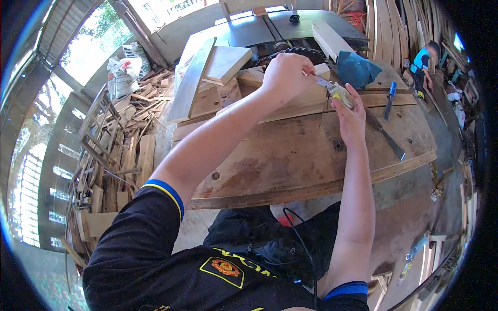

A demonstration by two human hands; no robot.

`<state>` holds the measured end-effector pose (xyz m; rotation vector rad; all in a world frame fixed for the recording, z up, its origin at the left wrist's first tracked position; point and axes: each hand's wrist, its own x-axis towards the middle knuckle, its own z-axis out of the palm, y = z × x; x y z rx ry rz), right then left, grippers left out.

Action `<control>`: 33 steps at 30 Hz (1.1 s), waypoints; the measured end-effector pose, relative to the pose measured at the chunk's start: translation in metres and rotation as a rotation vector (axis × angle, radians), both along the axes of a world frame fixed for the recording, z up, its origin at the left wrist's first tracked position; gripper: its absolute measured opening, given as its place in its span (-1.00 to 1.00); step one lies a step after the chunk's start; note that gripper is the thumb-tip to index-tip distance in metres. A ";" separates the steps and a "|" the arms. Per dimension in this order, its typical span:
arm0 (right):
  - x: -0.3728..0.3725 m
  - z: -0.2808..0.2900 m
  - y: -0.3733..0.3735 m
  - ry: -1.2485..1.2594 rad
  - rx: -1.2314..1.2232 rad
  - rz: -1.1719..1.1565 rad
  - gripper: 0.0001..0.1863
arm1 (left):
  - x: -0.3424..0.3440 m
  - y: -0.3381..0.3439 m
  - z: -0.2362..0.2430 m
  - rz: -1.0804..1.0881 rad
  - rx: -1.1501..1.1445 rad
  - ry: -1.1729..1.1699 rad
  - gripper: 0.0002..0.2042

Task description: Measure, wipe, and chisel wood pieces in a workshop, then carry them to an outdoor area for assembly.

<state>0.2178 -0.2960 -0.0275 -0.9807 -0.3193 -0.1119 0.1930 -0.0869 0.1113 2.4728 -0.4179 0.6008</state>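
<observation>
Apparently, a small tape measure (343,97) is held between the two hands, above the far half of the wooden workbench (270,155) and somewhat toward its right edge. The right hand (351,115) is curled around the pale case, with the thumb and the fingers on opposite sides of it. The left hand (287,75) has its fingers bent together and seems to pinch the free end of the short metal strip (324,82); the exact contact of the fingertips is too small to tell.

I judge that the tape measure is light, with a hard and perhaps slightly slippery case, so it is best taken around its broad sides. The strip should be thin and springy, and its edges may be sharp; it is safer to hold it flat, by the end.

Near the far right corner of the workbench lies a blue cloth (358,70), and a blue-handled tool (389,101) is near the right edge. Toward the left edge, a long board (193,83) rests beside a wide board (226,64).
</observation>
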 end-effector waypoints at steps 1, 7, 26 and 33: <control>-0.001 0.000 0.002 -0.007 -0.021 -0.025 -0.33 | -0.001 -0.002 -0.003 0.018 0.041 -0.036 -0.73; -0.013 0.003 0.004 0.109 -0.231 -0.172 -0.34 | -0.006 -0.011 -0.010 0.131 0.072 -0.019 -0.73; -0.004 -0.007 -0.002 0.159 -0.056 -0.058 -0.17 | -0.019 -0.015 -0.016 0.078 -0.172 -0.144 -0.79; -0.004 -0.006 -0.011 0.187 0.155 0.130 -0.26 | -0.017 -0.013 -0.015 0.089 -0.207 -0.061 -0.79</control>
